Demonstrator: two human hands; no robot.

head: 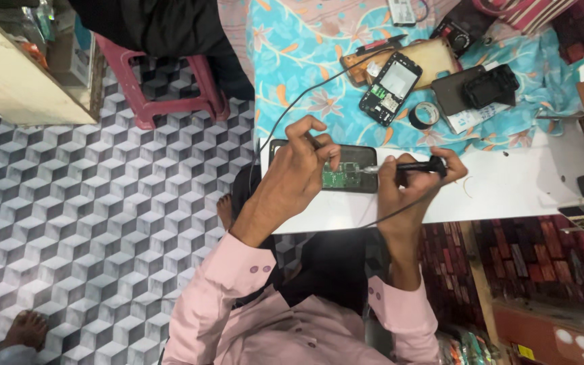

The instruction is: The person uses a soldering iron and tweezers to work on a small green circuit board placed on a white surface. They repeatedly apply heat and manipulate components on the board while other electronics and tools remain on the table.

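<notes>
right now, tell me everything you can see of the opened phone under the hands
The opened phone lies flat and lengthwise on the white table, near its front edge. It is a dark, slim slab with its back off, showing a green circuit board with small metal parts. The left hand rests over its left half, holding a thin tool. The right hand holds a black soldering iron whose tip meets the board.
</notes>
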